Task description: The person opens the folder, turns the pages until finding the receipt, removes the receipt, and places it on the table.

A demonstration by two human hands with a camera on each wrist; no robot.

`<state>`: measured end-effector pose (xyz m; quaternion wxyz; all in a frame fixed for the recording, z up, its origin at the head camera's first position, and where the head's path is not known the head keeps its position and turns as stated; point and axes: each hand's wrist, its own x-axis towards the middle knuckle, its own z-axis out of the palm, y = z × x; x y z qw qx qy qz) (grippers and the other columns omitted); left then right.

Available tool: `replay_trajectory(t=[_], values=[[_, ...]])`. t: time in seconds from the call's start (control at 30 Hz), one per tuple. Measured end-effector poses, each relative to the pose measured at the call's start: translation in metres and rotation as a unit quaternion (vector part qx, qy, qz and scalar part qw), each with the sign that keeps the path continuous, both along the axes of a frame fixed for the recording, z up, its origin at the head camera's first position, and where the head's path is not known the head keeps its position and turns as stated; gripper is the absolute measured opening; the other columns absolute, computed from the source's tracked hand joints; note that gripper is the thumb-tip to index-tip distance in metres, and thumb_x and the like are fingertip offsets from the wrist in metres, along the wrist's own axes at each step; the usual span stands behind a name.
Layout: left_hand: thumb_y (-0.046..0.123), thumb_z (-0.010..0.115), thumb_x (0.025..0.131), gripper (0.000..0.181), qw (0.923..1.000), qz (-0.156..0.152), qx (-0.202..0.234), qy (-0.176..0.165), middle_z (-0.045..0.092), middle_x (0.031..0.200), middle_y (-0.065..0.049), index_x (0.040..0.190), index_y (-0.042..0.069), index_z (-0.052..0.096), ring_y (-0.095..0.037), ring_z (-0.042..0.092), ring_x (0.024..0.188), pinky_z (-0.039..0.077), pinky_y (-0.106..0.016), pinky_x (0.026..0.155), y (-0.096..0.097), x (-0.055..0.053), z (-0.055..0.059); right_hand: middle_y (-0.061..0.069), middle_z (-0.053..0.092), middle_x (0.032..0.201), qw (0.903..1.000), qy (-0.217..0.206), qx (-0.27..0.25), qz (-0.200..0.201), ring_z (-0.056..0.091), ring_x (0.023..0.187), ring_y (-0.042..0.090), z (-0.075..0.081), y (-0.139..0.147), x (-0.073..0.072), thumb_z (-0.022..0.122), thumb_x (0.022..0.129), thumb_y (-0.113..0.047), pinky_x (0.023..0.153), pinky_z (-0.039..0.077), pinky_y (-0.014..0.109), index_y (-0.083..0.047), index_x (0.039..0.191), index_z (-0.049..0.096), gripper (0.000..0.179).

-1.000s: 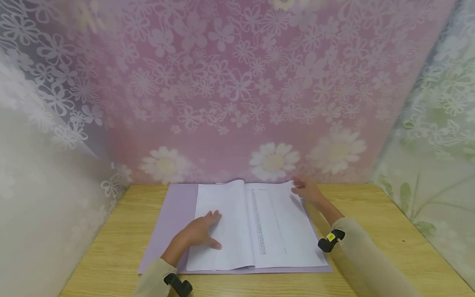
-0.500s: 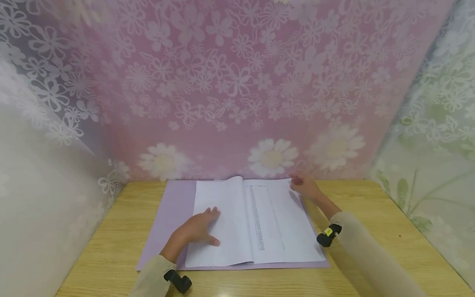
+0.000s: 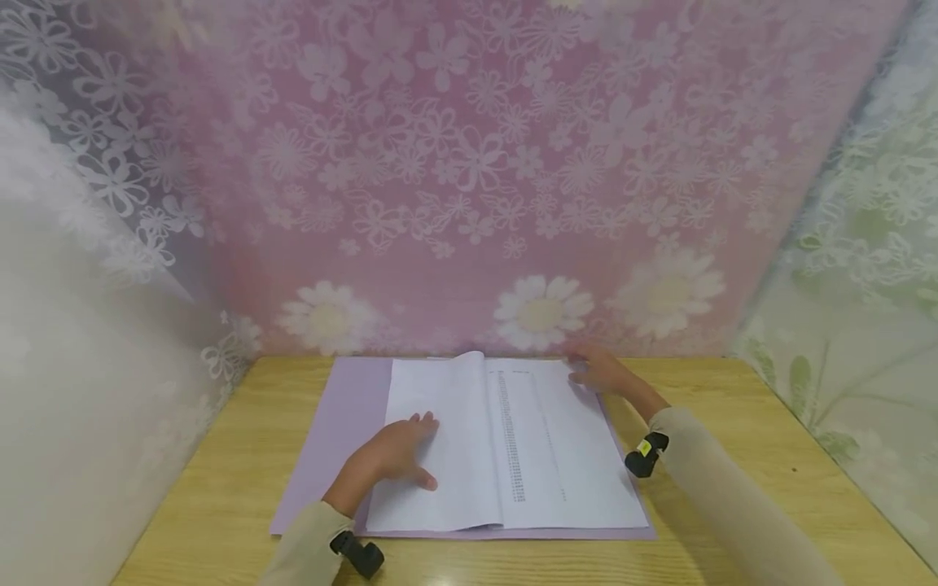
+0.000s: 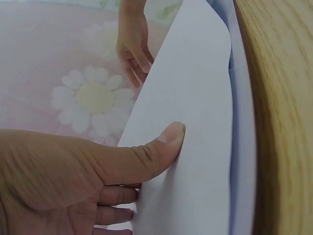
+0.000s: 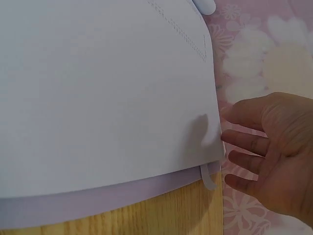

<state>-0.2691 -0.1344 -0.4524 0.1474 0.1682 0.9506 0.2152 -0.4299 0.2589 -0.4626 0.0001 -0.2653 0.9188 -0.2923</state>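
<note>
An open lilac folder [image 3: 352,407] lies on the table with white printed pages in it. The left page [image 3: 454,472] is blank, and the right page [image 3: 579,448] carries a narrow column of small print. My left hand [image 3: 399,450] rests on the left page with thumb and fingers spread; in the left wrist view the thumb lies on the paper. At the far right corner of the right page is my right hand [image 3: 602,373]. In the right wrist view its fingers [image 5: 247,144] are loosely extended, tips right at the page edge, pinching nothing.
The wooden table [image 3: 733,480] extends on both sides of the folder. A pink floral backdrop [image 3: 454,244] stands directly behind its far edge, with side panels left and right. A small pale strip [image 5: 208,177] pokes out under the page corner.
The right hand's thumb and fingers, closer together at the page corner half a second ago, are now apart and slightly further left. The left hand stays in place on the left page.
</note>
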Motion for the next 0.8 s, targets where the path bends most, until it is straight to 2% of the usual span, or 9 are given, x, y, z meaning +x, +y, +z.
replay_trajectory(t=[0.2,0.43,0.57,0.67,0.8], values=[[0.030,0.092,0.074,0.098,1.0000,0.002,0.005,-0.004,0.035,0.163,-0.020,0.154,0.002,0.043,-0.041,0.031,0.153,0.030,-0.056,0.123,0.000,0.000,0.003,0.032,0.057,0.139,0.9998,-0.019,-0.010,-0.001,0.050,0.132,0.052,-0.002,-0.007,-0.006,0.071,0.088,0.000,0.111,0.039,0.067,0.007,0.138,0.057,0.053],[0.030,0.092,0.073,0.098,0.9999,0.003,0.013,-0.008,0.035,0.163,-0.021,0.154,0.003,0.044,-0.042,0.033,0.151,0.031,-0.057,0.122,0.001,0.002,-0.004,0.034,0.057,0.139,0.9994,-0.020,0.025,0.014,0.050,0.132,0.053,-0.008,-0.013,-0.007,0.067,0.085,0.004,0.111,0.040,0.066,0.009,0.138,0.056,0.055],[0.030,0.093,0.072,0.099,0.9998,-0.002,0.016,-0.008,0.036,0.163,-0.021,0.153,0.001,0.044,-0.043,0.033,0.151,0.031,-0.057,0.122,0.002,0.004,-0.006,0.032,0.055,0.143,0.9986,-0.028,0.044,0.004,0.047,0.136,0.052,-0.003,-0.014,-0.004,0.064,0.089,0.004,0.113,0.039,0.065,0.008,0.139,0.056,0.052],[0.031,0.092,0.073,0.098,1.0000,-0.004,0.007,-0.002,0.035,0.163,-0.020,0.154,0.002,0.043,-0.041,0.032,0.152,0.031,-0.056,0.122,0.002,0.003,-0.007,0.031,0.044,0.153,0.9982,-0.029,0.052,-0.011,0.042,0.141,0.053,0.004,-0.015,-0.002,0.062,0.091,0.001,0.113,0.037,0.066,0.004,0.141,0.057,0.050],[0.030,0.091,0.075,0.097,1.0000,-0.003,-0.005,0.003,0.034,0.164,-0.019,0.154,0.002,0.042,-0.039,0.030,0.154,0.030,-0.055,0.123,0.001,0.001,-0.002,0.032,0.038,0.157,0.9985,-0.010,0.052,-0.012,0.045,0.138,0.054,0.014,-0.015,-0.002,0.061,0.094,-0.001,0.111,0.040,0.067,0.004,0.139,0.058,0.046]])
